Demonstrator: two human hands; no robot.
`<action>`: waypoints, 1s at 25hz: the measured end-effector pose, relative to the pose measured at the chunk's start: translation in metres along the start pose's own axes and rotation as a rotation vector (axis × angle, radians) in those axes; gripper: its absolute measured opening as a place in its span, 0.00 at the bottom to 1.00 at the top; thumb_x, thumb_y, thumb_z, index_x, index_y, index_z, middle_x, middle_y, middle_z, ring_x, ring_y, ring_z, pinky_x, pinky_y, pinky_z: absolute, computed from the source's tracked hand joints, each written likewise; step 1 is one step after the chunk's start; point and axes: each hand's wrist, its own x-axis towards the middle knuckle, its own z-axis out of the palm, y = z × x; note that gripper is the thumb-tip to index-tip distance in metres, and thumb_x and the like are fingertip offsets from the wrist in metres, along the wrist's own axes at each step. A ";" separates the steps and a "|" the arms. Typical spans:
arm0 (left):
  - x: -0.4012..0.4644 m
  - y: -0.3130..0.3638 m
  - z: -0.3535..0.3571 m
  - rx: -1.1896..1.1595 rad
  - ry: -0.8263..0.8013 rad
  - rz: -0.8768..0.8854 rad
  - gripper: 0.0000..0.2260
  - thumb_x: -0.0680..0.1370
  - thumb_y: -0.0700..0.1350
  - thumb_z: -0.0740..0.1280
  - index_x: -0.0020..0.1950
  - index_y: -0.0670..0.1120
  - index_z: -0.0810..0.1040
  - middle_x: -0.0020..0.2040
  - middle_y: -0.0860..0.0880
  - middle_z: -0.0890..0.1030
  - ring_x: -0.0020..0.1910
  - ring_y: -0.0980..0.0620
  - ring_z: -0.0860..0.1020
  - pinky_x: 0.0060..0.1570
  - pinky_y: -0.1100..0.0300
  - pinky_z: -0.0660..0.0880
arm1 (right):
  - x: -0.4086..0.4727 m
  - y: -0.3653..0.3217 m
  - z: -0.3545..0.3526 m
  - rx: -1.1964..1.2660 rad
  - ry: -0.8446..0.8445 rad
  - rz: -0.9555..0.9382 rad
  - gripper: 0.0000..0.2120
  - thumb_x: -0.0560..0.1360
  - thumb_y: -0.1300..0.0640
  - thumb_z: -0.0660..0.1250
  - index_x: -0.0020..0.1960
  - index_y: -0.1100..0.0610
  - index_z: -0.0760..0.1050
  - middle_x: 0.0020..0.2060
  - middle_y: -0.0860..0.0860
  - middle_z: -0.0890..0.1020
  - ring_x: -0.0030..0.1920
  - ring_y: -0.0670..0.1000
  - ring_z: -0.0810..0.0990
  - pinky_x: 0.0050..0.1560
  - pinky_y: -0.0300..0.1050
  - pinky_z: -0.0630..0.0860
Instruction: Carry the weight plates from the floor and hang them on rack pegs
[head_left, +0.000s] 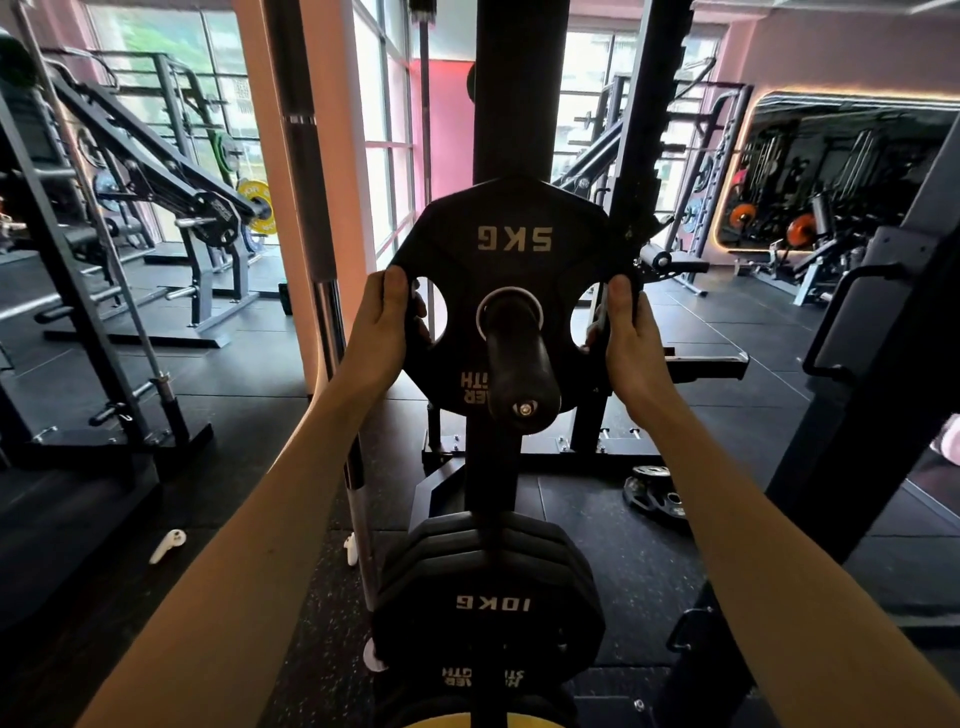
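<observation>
Both hands, L (382, 332) & R (631, 338), grip 5kg plate (511, 244) edges, on peg (519, 364).

Readable markings, head view. Upper weight plate (511, 260), black, seated on the rack peg (519, 358): white "5KG", printed upside down as seen, on the upper face. Same plate, lower face left of the peg: white partial letters, upside down, legible as "GTH" over "ER"; the rest is hidden behind the peg. Lower plate stack (491, 603), front plate: white "10KG", upside down. Below it, near the bottom edge of that plate, white partial lettering, also upside down, roughly "ER GTH"; remainder blurred. Yellow plate (255, 205) on the far machine at left carries dark print, too small to read.
</observation>
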 end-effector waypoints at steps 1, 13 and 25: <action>0.004 -0.003 0.000 0.001 -0.002 0.001 0.13 0.85 0.53 0.49 0.56 0.47 0.68 0.43 0.49 0.73 0.40 0.54 0.75 0.43 0.60 0.75 | 0.003 0.001 0.001 0.010 -0.004 0.003 0.17 0.81 0.38 0.54 0.51 0.52 0.69 0.37 0.54 0.74 0.39 0.53 0.75 0.44 0.50 0.75; 0.017 -0.013 0.002 -0.046 -0.045 0.024 0.16 0.85 0.53 0.49 0.59 0.44 0.68 0.44 0.47 0.74 0.42 0.50 0.76 0.47 0.52 0.76 | 0.016 0.002 0.001 0.011 -0.051 0.037 0.12 0.81 0.39 0.54 0.52 0.46 0.69 0.44 0.55 0.73 0.38 0.48 0.75 0.41 0.44 0.75; -0.128 -0.086 -0.030 0.346 -0.243 -0.386 0.20 0.81 0.52 0.63 0.72 0.49 0.68 0.57 0.48 0.79 0.50 0.49 0.79 0.49 0.53 0.76 | -0.103 0.087 -0.025 -0.435 -0.252 0.322 0.20 0.78 0.49 0.67 0.66 0.58 0.73 0.53 0.51 0.79 0.49 0.49 0.77 0.46 0.39 0.73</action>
